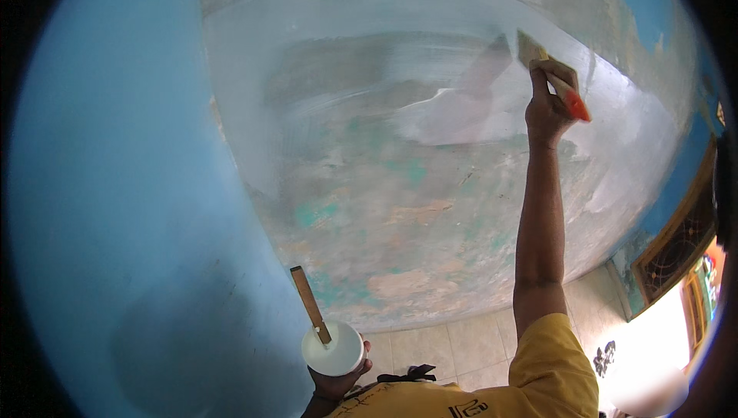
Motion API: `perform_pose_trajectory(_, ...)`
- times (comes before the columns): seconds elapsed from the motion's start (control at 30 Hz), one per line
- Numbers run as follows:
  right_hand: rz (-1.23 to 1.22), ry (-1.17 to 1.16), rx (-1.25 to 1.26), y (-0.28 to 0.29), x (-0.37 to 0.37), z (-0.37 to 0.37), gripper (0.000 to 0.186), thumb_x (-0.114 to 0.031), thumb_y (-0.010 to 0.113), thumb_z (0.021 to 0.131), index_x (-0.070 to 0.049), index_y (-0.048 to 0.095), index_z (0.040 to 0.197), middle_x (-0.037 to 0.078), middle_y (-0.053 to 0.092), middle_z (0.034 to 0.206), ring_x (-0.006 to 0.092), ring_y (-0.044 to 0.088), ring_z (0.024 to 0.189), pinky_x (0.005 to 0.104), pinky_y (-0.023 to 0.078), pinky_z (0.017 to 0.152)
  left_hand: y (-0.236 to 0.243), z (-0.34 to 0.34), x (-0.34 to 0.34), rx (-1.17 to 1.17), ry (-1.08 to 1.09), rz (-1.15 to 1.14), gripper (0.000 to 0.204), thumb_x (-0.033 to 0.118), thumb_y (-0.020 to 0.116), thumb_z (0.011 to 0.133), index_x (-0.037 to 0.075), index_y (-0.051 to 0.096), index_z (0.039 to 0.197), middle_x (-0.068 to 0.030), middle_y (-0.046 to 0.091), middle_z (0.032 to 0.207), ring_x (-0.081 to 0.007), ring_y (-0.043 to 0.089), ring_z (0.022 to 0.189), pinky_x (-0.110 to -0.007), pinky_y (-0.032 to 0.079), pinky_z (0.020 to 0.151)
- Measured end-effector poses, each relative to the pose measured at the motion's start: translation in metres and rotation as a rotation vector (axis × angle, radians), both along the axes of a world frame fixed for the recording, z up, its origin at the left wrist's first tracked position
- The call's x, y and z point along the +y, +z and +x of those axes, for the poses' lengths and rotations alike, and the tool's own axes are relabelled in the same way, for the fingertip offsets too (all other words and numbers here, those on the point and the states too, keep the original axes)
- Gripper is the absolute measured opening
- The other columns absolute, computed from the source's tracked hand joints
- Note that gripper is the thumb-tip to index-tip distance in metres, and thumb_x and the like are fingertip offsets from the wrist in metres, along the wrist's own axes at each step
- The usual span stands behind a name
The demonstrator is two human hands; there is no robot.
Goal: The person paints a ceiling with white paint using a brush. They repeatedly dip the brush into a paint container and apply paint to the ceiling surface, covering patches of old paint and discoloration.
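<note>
My right hand, arm stretched up, is closed on the handle of a flat paintbrush with a red handle end. The brush head is at the patchy grey wall, whose upper part bears streaks of pale, whitish coating; whether the bristles touch it I cannot tell for sure. At the bottom centre, my left hand grips a round white container with white liquid in it. A flat wooden stick stands tilted in the container, its top leaning left.
A light blue wall meets the grey wall at the left. Beige floor tiles show below. At the right are a wooden-framed opening with dark grille, a bright sunlit area and a small dark object on the floor.
</note>
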State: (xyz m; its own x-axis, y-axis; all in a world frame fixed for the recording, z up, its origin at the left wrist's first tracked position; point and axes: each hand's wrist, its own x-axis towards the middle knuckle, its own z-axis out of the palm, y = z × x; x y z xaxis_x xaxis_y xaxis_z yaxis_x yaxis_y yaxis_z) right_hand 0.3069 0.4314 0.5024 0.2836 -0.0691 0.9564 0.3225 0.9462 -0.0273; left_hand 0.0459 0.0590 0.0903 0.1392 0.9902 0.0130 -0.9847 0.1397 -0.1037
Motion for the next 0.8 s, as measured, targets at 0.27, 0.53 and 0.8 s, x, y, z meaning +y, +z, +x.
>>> perform_pose_trajectory(0.27, 0.276, -0.28, -0.876, -0.115, -0.035, -0.121, 0.034, -0.013, 0.081, 0.066, -0.016, 0.074, 0.099, 0.01, 0.069, 0.11, 0.0249, 0.069, 0.091, 0.0391, 0.059, 0.074, 0.004, 0.001, 0.005, 0.1, 0.041, -0.085, 0.073, 0.06, 0.059, 0.092, 0.009, 0.05, 0.143, -0.0205, 0.051, 0.136, -0.0404, 0.047, 0.126, -0.059, 0.049, 0.096)
perform_pose_trajectory(0.53, -0.096, 0.028, -0.589, -0.054, 0.024, -0.003, 0.005, -0.004, 0.064, 0.093, -0.002, 0.066, 0.098, 0.005, 0.068, 0.098, 0.0212, 0.066, 0.092, 0.0349, 0.053, 0.091, -0.008, 0.007, 0.002, 0.544, 0.227, -0.159, 0.065, 0.056, 0.055, 0.097, 0.009, 0.05, 0.141, -0.02, 0.052, 0.135, -0.0391, 0.05, 0.123, -0.056, 0.053, 0.089)
perform_pose_trajectory(0.8, -0.006, -0.341, -0.322, -0.051, 0.051, 0.045, 0.013, -0.016, 0.067, 0.099, -0.004, 0.069, 0.103, 0.007, 0.069, 0.102, 0.0185, 0.067, 0.101, 0.0352, 0.055, 0.089, -0.01, 0.007, 0.007, 0.901, 0.23, -0.113, 0.071, 0.056, 0.066, 0.091, 0.01, 0.049, 0.143, -0.019, 0.049, 0.14, -0.0392, 0.042, 0.136, -0.057, 0.05, 0.093)
